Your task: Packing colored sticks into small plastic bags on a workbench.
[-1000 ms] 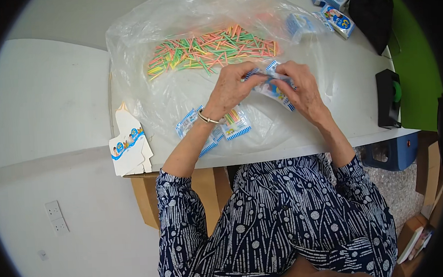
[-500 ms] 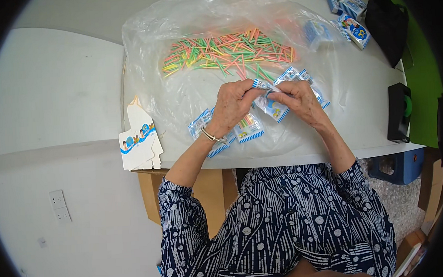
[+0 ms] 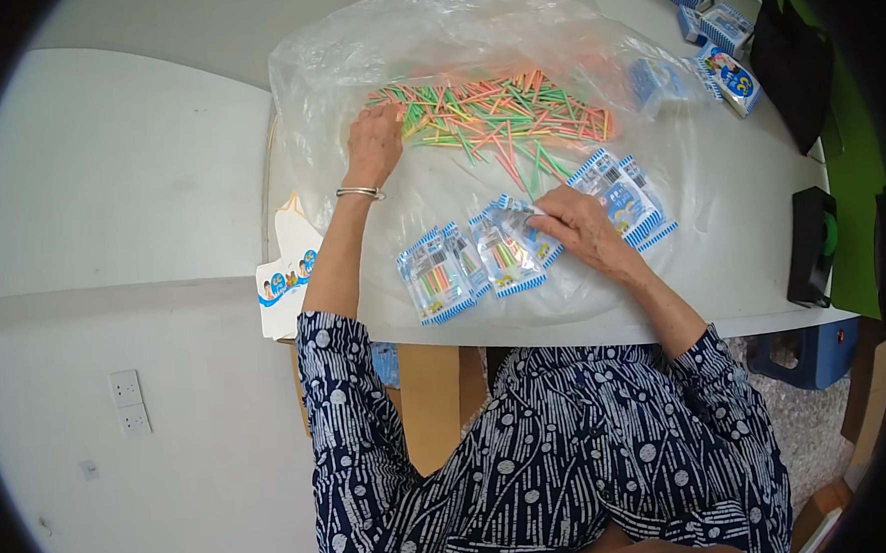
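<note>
A heap of thin coloured sticks [image 3: 500,118] lies on a clear plastic sheet [image 3: 450,36] spread over the table. My left hand [image 3: 374,140], a bangle on its wrist, rests fingers down on the left end of that heap. My right hand [image 3: 581,231] pinches the top edge of a small clear packet with blue-white borders [image 3: 517,248], which lies flat. Two more filled packets [image 3: 438,277] lie just left of it. A few empty ones [image 3: 624,192] lie beyond the right hand.
Small blue-and-white boxes [image 3: 721,32] stand at the far right corner beside a black bag [image 3: 798,68]. A black tape dispenser [image 3: 810,247] sits near the right edge. Flat card box blanks [image 3: 287,270] hang off the table's left edge. A blue stool [image 3: 803,358] stands below.
Both hands held one packet together in front of me. Now the left hand has reached out to the stick heap, and the right hand has lowered the packet beside the others.
</note>
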A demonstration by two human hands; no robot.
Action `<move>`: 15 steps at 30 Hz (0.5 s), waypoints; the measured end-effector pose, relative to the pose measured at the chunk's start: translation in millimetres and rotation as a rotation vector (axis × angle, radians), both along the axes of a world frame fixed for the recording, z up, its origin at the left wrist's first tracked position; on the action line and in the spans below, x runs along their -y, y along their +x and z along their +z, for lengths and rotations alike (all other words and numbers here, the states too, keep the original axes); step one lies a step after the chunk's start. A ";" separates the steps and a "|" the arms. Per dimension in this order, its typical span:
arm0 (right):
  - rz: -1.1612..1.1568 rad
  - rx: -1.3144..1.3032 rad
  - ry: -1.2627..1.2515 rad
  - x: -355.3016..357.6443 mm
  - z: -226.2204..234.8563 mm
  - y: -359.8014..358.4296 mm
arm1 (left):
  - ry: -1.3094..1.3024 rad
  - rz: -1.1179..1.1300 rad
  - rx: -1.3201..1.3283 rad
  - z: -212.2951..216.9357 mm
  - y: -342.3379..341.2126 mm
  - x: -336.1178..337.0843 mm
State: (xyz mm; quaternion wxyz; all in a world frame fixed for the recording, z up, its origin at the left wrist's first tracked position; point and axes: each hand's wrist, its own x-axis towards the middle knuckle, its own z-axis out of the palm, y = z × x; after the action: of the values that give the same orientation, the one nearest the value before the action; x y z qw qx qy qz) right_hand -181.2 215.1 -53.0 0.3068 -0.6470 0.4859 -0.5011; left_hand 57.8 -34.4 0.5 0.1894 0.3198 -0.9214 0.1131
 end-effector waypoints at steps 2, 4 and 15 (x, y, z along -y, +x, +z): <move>0.023 -0.031 0.014 0.7 1.0 -0.1 | 0.213 0.269 0.151 1.6 3.9 15.0; 0.010 -0.038 0.016 -0.1 0.9 1.0 | 0.317 0.380 0.155 5.5 -1.5 28.0; -0.005 -0.037 0.009 -0.6 3.9 1.0 | 0.600 0.692 0.326 -6.4 -62.7 49.4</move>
State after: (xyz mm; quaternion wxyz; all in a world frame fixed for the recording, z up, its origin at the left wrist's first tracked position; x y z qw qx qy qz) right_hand -180.1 215.7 -49.1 0.2995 -0.6536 0.4952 -0.4877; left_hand -5.0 -83.9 -5.9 -0.1067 0.6260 -0.7707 -0.0528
